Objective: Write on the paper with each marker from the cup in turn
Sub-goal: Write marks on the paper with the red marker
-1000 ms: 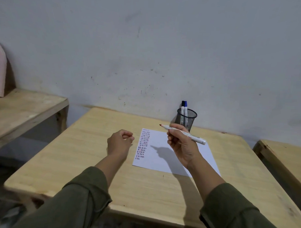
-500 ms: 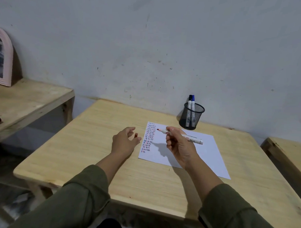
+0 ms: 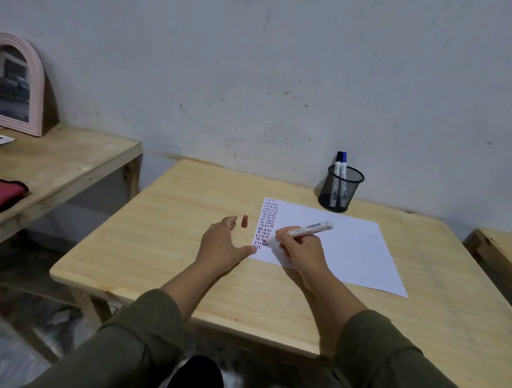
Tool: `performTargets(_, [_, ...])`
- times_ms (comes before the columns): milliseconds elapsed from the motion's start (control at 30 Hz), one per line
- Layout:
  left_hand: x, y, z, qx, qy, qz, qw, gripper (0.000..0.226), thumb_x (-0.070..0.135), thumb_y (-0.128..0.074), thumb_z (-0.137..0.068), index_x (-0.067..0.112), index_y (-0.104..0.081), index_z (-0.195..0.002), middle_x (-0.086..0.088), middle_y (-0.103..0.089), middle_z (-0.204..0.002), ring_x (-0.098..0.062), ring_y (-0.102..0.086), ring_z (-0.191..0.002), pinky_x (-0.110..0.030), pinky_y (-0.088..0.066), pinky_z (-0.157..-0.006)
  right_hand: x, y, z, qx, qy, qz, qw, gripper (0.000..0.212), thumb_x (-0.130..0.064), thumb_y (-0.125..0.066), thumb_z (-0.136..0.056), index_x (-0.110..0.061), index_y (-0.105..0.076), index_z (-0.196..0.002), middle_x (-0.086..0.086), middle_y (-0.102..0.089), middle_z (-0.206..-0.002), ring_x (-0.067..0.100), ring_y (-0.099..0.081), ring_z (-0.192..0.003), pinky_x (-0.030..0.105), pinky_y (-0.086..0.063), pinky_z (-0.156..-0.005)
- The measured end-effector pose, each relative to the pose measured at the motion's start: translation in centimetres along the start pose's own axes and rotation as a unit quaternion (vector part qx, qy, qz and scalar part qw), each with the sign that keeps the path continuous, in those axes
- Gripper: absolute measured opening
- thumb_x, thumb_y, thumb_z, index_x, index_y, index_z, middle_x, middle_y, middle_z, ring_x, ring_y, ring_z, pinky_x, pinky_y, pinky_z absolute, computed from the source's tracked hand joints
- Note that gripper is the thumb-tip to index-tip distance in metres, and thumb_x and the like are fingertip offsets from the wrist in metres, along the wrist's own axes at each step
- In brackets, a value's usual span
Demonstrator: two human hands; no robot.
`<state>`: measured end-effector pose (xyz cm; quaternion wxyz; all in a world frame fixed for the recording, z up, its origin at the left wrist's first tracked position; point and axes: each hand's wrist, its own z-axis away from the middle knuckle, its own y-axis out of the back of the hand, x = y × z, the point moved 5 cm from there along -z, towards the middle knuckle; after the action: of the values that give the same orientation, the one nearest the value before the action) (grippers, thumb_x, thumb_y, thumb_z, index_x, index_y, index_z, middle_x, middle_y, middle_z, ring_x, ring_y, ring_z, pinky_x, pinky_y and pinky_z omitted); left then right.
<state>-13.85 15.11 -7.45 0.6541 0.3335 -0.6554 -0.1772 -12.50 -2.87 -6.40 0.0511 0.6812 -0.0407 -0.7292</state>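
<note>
Right hand (image 3: 300, 249) gripping red marker (image 3: 303, 229), tip on paper (image 3: 334, 243) frame centre; left hand (image 3: 222, 245) open, pinning edge; short light strokes advised, cap (image 3: 244, 221) kept near

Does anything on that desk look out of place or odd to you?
Only one small thing: the red cap stands loose on the table, just left of the paper, near the left hand. It likely belongs to the marker the right hand holds. Nothing looks spilled or damaged.
</note>
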Motion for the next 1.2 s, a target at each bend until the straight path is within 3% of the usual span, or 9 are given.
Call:
performTargets(300, [-0.1, -0.1, 0.0, 0.002, -0.002, 0.001, 1.0, 0.092, 0.039, -0.08, -0.064, 0.014, -0.036, -0.141, -0.006, -0.05, -0.142, -0.018, -0.041, -0.134, -0.03, -0.031, -0.107, 0.5, -0.2, -0.3, -0.021, 0.037, 0.061, 0.997, 0.012, -0.021, -0.061, -0.08, -0.019, -0.073, -0.076, -0.001, -0.072, -0.08, 0.015, -0.066, -0.081, 0.033, -0.053, -0.076])
performTargets(633, [0.0, 0.0, 0.1, 0.003, -0.006, -0.006, 1.0, 0.092, 0.04, -0.079, -0.065, 0.013, -0.035, -0.142, -0.006, -0.05, -0.142, -0.018, -0.041, -0.134, -0.032, -0.031, -0.107, 0.3, -0.3, 0.0, -0.033, 0.041, 0.064, 0.997, 0.013, -0.018, -0.059, -0.083, -0.016, -0.072, -0.08, -0.001, -0.071, -0.084, 0.011, -0.065, -0.08, 0.023, -0.051, -0.068])
performTargets(833, [0.1, 0.0, 0.1, 0.004, -0.005, -0.008, 1.0, 0.091, 0.04, -0.078, -0.066, 0.014, -0.034, -0.142, -0.005, -0.049, -0.143, -0.019, -0.04, -0.134, -0.03, -0.029, -0.106, 0.4, -0.3, 0.0, -0.03, 0.028, 0.086, 0.995, 0.015, -0.019, -0.058, -0.083, -0.013, -0.072, -0.083, 0.003, -0.071, -0.086, 0.013, -0.064, -0.08, 0.026, -0.052, -0.069])
performTargets(1000, [-0.1, -0.1, -0.3, 0.003, 0.006, 0.009, 1.0, 0.084, 0.039, -0.077, -0.067, 0.019, -0.039, -0.139, -0.003, -0.052, -0.14, -0.018, -0.043, -0.133, -0.034, -0.033, -0.108, -0.2, -0.1, 0.2, -0.021, 0.026, -0.011, 0.999, 0.006, -0.012, -0.062, -0.084, -0.012, -0.069, -0.083, 0.001, -0.063, -0.069, 0.006, -0.057, -0.061, 0.014, -0.046, -0.055])
performTargets(1100, [0.0, 0.0, -1.1, 0.025, 0.009, 0.028, 0.999, 0.064, 0.037, -0.07, -0.075, 0.027, -0.046, -0.134, 0.001, -0.059, -0.133, -0.018, -0.049, -0.129, -0.043, -0.035, -0.107, -0.5, 0.2, 0.2, -0.029, 0.015, -0.088, 0.996, 0.008, -0.008, -0.062, -0.085, -0.012, -0.068, -0.088, 0.004, -0.058, -0.065, 0.007, -0.051, -0.053, 0.014, -0.042, -0.048])
performTargets(1200, [0.8, -0.1, -1.9, 0.041, -0.004, 0.026, 0.999, 0.046, 0.029, -0.064, -0.081, 0.03, -0.054, -0.127, 0.001, -0.067, -0.121, -0.018, -0.056, -0.12, -0.042, -0.039, -0.103, -1.0, 0.6, 0.1, -0.036, 0.003, -0.144, 0.989, 0.009, -0.007, -0.06, -0.086, -0.01, -0.068, -0.089, 0.006, -0.055, -0.063, 0.011, -0.047, -0.052, 0.016, -0.04, -0.046])
